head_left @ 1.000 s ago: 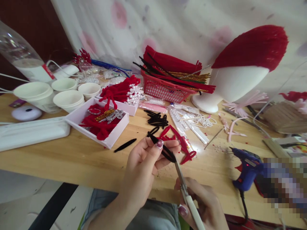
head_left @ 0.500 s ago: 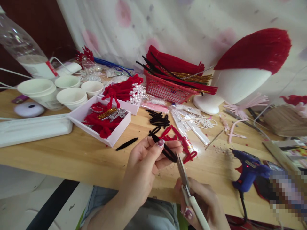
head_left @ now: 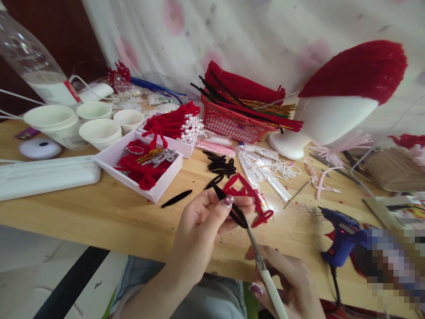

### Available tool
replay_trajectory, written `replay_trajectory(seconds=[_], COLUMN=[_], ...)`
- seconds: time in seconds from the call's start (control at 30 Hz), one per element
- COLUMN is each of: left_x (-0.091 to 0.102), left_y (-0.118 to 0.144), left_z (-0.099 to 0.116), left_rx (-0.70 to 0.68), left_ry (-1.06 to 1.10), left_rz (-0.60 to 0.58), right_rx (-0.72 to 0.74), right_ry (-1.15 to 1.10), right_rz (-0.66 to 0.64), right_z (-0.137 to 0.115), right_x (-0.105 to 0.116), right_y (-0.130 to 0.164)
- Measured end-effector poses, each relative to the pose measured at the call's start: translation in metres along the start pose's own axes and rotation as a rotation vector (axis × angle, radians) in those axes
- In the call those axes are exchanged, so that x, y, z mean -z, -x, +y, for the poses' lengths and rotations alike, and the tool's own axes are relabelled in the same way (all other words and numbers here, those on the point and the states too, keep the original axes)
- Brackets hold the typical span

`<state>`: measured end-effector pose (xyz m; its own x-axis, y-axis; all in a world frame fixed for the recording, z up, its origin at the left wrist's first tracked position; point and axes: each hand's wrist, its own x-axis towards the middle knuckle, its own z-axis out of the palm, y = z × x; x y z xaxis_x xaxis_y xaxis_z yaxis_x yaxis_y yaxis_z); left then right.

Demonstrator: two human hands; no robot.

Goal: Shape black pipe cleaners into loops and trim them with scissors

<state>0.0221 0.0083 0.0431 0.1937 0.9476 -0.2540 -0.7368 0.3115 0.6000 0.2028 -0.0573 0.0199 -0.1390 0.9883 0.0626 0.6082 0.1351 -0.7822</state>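
Between thumb and fingers, my left hand [head_left: 202,221] pinches a black fuzzy pipe-cleaner strip [head_left: 236,215]. Its lower right end meets the tips of the scissors [head_left: 257,252], whose white handle lies in my right hand [head_left: 292,281]. The blades look nearly closed; whether they grip the strip I cannot tell. Just behind my left hand are a black loop [head_left: 214,182], a pile of black pieces [head_left: 219,164] and red pipe-cleaner loops [head_left: 264,218]. A single black piece [head_left: 176,198] lies to the left on the table.
A white box [head_left: 156,194] of red pieces and glittery clips stands left, with paper cups [head_left: 99,133] behind. Farther back is a red basket [head_left: 232,122] of pipe cleaners. A white foam head [head_left: 335,119] and a blue glue gun [head_left: 343,235] are on the right.
The scissors' blades have closed further at the strip's end. In my left hand the black piece now looks narrower, its sides closer together. The view has shifted slightly.
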Motion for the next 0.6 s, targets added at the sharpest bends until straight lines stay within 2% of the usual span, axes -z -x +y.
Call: replay_trajectory(seconds=[0.17,0.37,0.6], left_x=[0.002,0.0,0.001], left_y=[-0.001,0.001,0.003], left_z=[0.001,0.003,0.002], left_rx=[0.001,0.016,-0.011], left_ry=[0.024,0.018,-0.014], left_rz=[-0.005,-0.035,-0.045], right_rx=[0.013,0.038,-0.02], right_ry=[0.004,-0.158,0.0], right_rz=[0.001,-0.089,0.0], right_z=[0.004,0.008,0.012], right_x=[-0.001,0.0,0.003], right_y=[0.0,0.0,0.007])
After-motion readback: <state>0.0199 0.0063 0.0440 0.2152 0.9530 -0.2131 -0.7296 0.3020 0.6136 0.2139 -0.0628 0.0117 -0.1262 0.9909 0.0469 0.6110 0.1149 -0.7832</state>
